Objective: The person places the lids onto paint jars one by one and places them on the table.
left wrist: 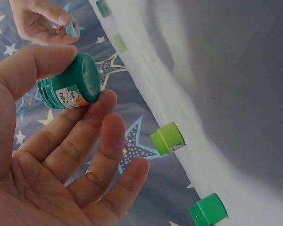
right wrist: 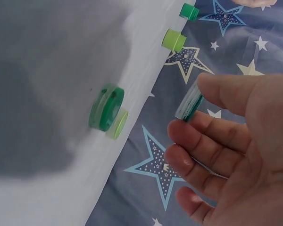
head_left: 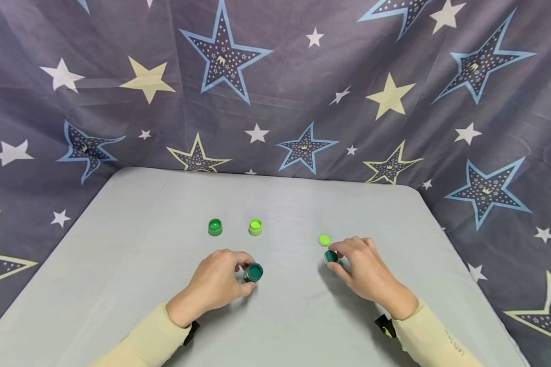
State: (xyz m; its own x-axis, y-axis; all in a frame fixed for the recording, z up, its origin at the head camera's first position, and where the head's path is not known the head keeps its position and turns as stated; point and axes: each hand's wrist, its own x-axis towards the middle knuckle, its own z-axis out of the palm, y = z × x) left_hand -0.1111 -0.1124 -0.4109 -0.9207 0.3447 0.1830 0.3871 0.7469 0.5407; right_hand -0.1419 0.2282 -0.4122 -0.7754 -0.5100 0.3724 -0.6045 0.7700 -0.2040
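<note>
**Small dark-green plastic jar (head_left: 253,272) hangs uncovered in a finger pinch: tilting is the main danger**

The jar is raised above the pale grey table (head_left: 280,316), for its underside shows in the left wrist view. The left hand (head_left: 222,279) holds it between thumb and fingertips, while the lower fingers spread loosely and give no support. If the pinch turns or slips, I think the jar could tip, and the dark-green content, perhaps paint, could stain the fingers or the table; how liquid it is, I cannot tell.

The right hand (head_left: 364,267) pinches a round, partly clear dark-green lid (head_left: 330,256) at its edge, the other fingers half curled. Such a narrow grip could let the lid drop, and any paint on its inner face could leave a mark.

Just beside this hand lie a flat lime-green round lid (head_left: 324,239) and a bright-green round lid (right wrist: 107,108); a low sweep could push them, and the similar greens could cause a mix-up.

Farther back, a bright-green plastic jar (head_left: 215,228) and a lime-green plastic jar (head_left: 255,227) stand upright, also uncovered. A careless forearm could overturn them, though they are apart from both hands.
</note>
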